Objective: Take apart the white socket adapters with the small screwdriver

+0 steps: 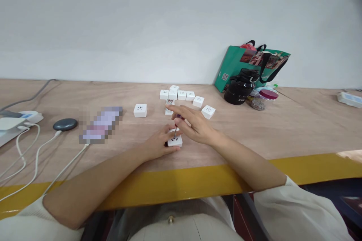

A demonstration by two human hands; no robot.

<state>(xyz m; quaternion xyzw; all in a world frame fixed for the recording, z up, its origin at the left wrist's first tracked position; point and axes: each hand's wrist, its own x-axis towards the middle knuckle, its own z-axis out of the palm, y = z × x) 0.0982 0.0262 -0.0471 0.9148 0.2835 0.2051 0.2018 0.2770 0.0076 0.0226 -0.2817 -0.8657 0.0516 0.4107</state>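
Right hand [195, 125] gripped a slim screwdriver [175, 133] in its fingers, while the left hand [158, 144] grasped a white socket block [175, 143]. Beneath them spread the bench [113, 94], with a green bag [233, 60] and black flask [237, 89] beyond to the right. Other white blocks [181, 95] sat past the hands, well apart from the held one. That block lay just right of the left palm, thumb and fingers around its sides; it was left of the right palm and nearer the body. The driver's long axis ran steeply down from the right fingers to the block's slotted face.
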